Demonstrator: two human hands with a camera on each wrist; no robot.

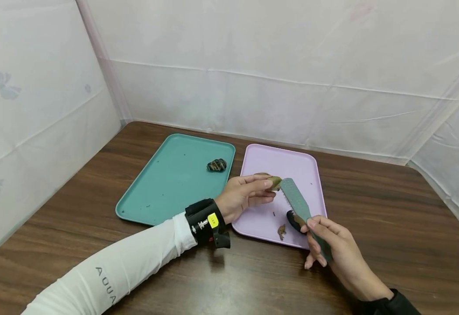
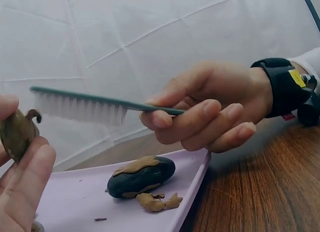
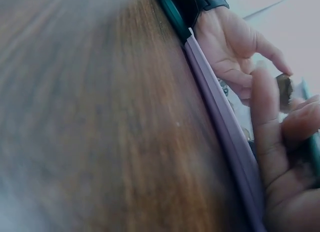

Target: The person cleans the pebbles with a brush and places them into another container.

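My left hand pinches a small olive-brown, mud-coated lump between thumb and fingers, over the purple tray. A curled flake sticks out from the lump's edge. My right hand grips the handle of a flat green brush with white bristles. In the head view the brush tip overlaps the lump's right side; in the left wrist view the bristles face down beside it. Below the brush, a dark oval stone partly coated in brown mud lies on the purple tray, with a loose mud scrap against it.
To the left is a green tray bearing a dark, striped, ridged piece and small crumbs. Both trays lie on a brown wood table. White sheeting hangs behind and at the sides.
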